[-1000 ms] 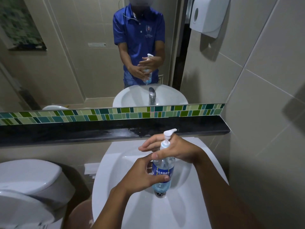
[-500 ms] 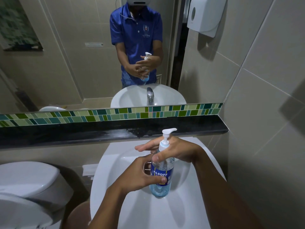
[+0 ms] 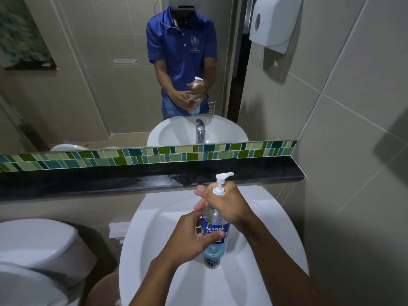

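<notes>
A clear pump bottle (image 3: pixel 215 226) with blue liquid, a blue label and a white pump head (image 3: pixel 222 178) is held upright over the white sink (image 3: pixel 141 261). My left hand (image 3: pixel 192 237) grips the bottle's body from the left, thumb across the label. My right hand (image 3: pixel 225 204) wraps the bottle's neck just below the pump, fingers pointing left. The bottle's base hangs right above the metal drain (image 3: pixel 212 262). The sink's tap is hidden behind my hands; only its mirror image shows.
A black stone ledge (image 3: pixel 110 180) with a green mosaic strip (image 3: pixel 132 156) runs behind the sink under a wide mirror (image 3: pixel 88 85). A white toilet (image 3: pixel 33 250) stands at the left. A paper dispenser (image 3: pixel 273 21) hangs on the tiled right wall (image 3: pixel 353 151).
My right hand's fingers have curled closer around the bottle's neck. The bottle has stayed over the drain in both hands, and the view has tilted up slightly.
</notes>
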The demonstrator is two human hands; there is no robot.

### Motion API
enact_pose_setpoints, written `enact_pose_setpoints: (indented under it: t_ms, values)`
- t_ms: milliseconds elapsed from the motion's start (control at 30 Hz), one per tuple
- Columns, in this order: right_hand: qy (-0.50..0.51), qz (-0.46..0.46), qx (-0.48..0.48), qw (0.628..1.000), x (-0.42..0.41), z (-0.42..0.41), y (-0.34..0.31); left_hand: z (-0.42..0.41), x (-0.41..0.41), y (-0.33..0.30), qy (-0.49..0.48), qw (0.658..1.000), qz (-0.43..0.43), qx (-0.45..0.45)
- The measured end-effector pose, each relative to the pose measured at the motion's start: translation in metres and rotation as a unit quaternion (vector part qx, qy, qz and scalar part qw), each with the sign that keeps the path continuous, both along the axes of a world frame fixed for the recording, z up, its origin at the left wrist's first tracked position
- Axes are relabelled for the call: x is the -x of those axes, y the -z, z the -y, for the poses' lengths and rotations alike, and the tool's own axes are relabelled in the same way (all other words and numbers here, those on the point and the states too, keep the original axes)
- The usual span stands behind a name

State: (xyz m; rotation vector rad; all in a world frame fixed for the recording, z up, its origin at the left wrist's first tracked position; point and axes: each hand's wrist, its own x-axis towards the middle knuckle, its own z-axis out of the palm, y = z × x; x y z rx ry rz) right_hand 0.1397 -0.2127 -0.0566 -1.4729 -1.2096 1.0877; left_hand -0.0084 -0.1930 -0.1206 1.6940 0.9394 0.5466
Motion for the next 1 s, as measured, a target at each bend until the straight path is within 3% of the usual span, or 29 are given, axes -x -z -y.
enact_pose_setpoints:
  t_ms: [367,567,700,1000]
  values:
    - [0.084,0.064,-0.083,0.991,-0.018,-0.010,0.007,-0.036,-0.004,-0.007,-0.106,0.992,0.025,-0.068]
    - [0.087,0.096,-0.093,0.987,-0.028,-0.031,-0.009,-0.064,-0.014,-0.020,-0.104,0.988,0.051,-0.102]
    - [0.109,0.111,-0.099,0.983,-0.035,-0.061,-0.018,-0.095,-0.027,-0.023,-0.109,0.983,0.041,-0.142]
    - [0.171,0.151,-0.073,0.971,-0.049,-0.142,0.014,-0.173,-0.062,-0.001,-0.126,0.983,-0.016,-0.131]
